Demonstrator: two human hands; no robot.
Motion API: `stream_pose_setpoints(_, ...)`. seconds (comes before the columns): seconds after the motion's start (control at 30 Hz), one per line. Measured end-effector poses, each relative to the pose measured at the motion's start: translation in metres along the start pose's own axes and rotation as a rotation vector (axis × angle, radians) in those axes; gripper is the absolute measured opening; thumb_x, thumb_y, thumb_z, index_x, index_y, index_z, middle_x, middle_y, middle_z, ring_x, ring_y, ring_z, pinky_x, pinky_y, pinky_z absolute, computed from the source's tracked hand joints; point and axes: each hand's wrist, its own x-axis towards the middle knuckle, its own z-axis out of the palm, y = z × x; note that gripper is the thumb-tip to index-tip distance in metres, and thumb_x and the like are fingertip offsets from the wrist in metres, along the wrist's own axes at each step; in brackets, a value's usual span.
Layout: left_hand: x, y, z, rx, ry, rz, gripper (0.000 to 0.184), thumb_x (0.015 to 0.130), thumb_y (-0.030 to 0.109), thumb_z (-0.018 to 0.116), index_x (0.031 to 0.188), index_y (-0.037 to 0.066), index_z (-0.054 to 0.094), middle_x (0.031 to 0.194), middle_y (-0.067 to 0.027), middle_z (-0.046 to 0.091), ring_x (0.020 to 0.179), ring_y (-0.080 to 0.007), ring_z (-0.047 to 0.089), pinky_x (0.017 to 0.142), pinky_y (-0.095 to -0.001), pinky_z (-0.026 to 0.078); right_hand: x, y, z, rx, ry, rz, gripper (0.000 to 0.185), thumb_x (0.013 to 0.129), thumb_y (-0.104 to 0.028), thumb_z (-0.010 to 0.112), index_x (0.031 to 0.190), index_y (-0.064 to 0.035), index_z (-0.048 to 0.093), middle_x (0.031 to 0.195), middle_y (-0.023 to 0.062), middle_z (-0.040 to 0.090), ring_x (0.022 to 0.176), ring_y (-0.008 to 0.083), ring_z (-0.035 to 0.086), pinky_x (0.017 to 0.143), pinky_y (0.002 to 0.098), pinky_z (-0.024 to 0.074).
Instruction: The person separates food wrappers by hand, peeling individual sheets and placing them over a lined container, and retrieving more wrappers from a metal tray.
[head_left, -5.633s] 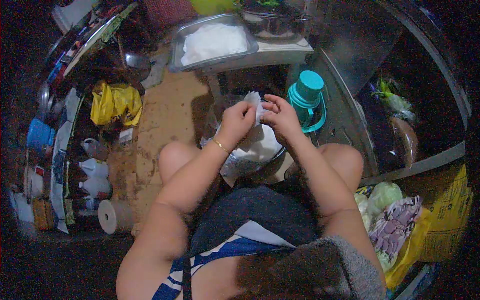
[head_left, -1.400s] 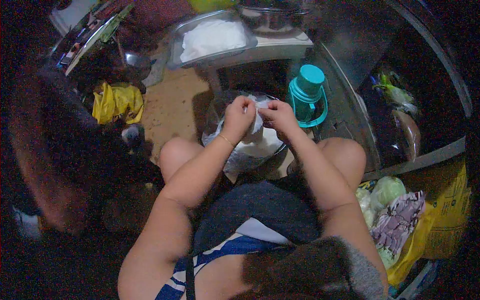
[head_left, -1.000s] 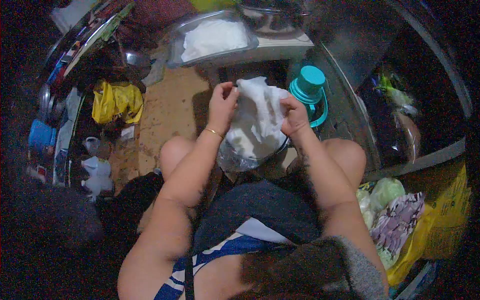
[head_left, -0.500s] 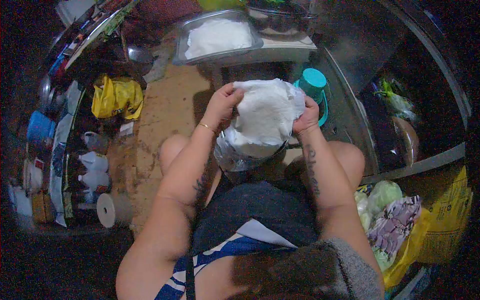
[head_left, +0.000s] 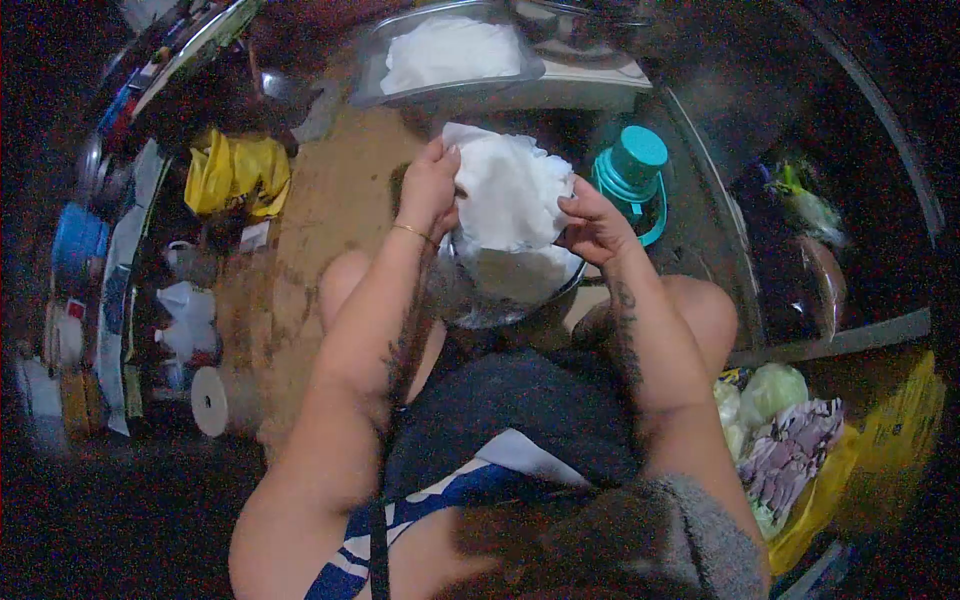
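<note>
A thin white sheet [head_left: 508,190] is stretched between my two hands. My left hand [head_left: 430,187] pinches its left edge between thumb and fingers. At the right edge, my right hand [head_left: 592,222] grips the sheet with thumb and fingers. Below it, between my knees, stands a round container lined with clear plastic [head_left: 480,300], with more white material [head_left: 520,272] inside. A clear tray [head_left: 372,80] beyond my hands holds a pile of similar white sheets [head_left: 452,53].
A turquoise jug [head_left: 637,160] stands to the right of my hands. On the left are a yellow bag [head_left: 236,175], white jugs [head_left: 187,315] and a roll [head_left: 212,402]. Bagged vegetables [head_left: 775,393] lie at lower right beside a patterned cloth [head_left: 795,450].
The bunched white material has been opened out into a flat sheet between my hands. Since half a second ago, both hands and the sheet have shifted slightly left and up in view.
</note>
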Motion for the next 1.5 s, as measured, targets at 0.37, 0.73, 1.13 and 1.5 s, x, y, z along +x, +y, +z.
stream_pose_setpoints(0.37, 0.034, -0.029, 0.001, -0.059, 0.057, 0.068, 0.026, 0.094, 0.01, 0.043, 0.117, 0.008, 0.054, 0.093, -0.0046, 0.064, 0.075, -0.0144, 0.06, 0.057, -0.0293, 0.047, 0.016, 0.057, -0.019, 0.484, 0.254, 0.08, 0.062, 0.079, -0.022, 0.07, 0.133, -0.0123, 0.04, 0.133, 0.0109, 0.047, 0.125, 0.0312, 0.042, 0.096, 0.0575, 0.0368)
stream_pose_setpoints(0.73, 0.023, -0.052, 0.018, 0.938, 0.275, 0.583, 0.05, 0.074, 0.015, 0.068, 0.119, 0.002, 0.051, 0.103, -0.024, 0.058, 0.096, -0.0371, 0.059, 0.088, -0.0431, 0.046, 0.019, 0.027, 0.004, 0.013, 0.4, -0.181, 0.027, 0.083, 0.003, 0.048, 0.11, 0.0005, 0.052, 0.105, 0.0143, 0.06, 0.093, 0.0292, 0.062, 0.079, 0.0417, 0.0544)
stream_pose_setpoints(1.13, 0.002, -0.031, 0.042, 0.747, -0.327, 0.731, 0.023, 0.074, 0.015, 0.07, 0.094, 0.005, 0.066, 0.098, -0.0122, 0.064, 0.092, -0.0295, 0.063, 0.083, -0.0367, 0.05, 0.021, 0.022, -0.005, -0.149, 0.365, -0.151, 0.026, 0.078, 0.004, 0.05, 0.103, -0.0002, 0.057, 0.097, 0.0094, 0.062, 0.076, 0.02, 0.062, 0.064, 0.0292, 0.0546)
stream_pose_setpoints(1.5, 0.001, -0.019, 0.046, 0.341, -0.385, 0.179, 0.015, 0.077, 0.014, 0.07, 0.086, 0.002, 0.066, 0.087, -0.0064, 0.068, 0.083, -0.0143, 0.062, 0.078, -0.0294, 0.05, 0.019, 0.017, -0.002, -0.03, 0.495, -0.149, 0.028, 0.082, -0.002, 0.057, 0.11, 0.0004, 0.056, 0.098, 0.0099, 0.063, 0.078, 0.0189, 0.063, 0.063, 0.03, 0.0563)
